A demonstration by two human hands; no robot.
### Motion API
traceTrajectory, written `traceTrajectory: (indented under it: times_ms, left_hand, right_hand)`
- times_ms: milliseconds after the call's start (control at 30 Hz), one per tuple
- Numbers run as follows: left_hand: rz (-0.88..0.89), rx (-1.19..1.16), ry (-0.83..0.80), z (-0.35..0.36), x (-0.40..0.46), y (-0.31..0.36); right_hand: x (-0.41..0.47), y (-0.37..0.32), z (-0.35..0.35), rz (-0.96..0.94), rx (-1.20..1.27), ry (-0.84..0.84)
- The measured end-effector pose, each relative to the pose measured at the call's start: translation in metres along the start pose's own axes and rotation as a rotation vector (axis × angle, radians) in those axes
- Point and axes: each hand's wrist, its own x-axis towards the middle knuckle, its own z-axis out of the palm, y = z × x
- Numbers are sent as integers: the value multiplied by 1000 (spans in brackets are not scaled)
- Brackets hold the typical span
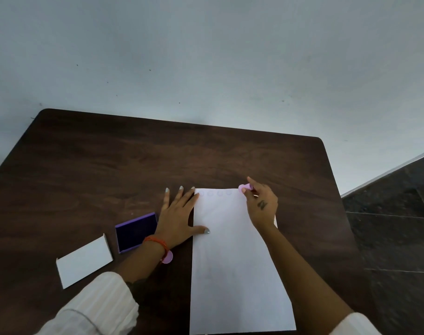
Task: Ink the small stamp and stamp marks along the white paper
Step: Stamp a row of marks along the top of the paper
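Note:
A long white paper [232,262] lies on the dark wooden table [109,165], running toward me. Several faint round purple marks [214,193] line its far edge. My right hand [261,205] pinches a small pink round stamp [244,188] at the paper's far right corner; whether it touches the paper I cannot tell. My left hand [179,213] lies flat with fingers spread on the paper's left edge, thumb on the sheet. An open purple ink pad [135,232] sits just left of that hand.
A white box lid [84,261] lies left of the ink pad. A small pink round cap [167,257] rests under my left wrist. A pale wall stands behind the table; dark floor tiles [397,238] show on the right.

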Motion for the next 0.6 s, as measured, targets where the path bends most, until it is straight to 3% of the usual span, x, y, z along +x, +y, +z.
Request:
traceTrajectory:
  times_ms: [467,600]
  left_hand:
    - [7,-19,-1,0,1,-1]
    - [4,-17,-4,0,0,-1]
  right_hand:
    - [6,4,11,-121,-417,-125]
    - [8,3,12,-292,-569,-192]
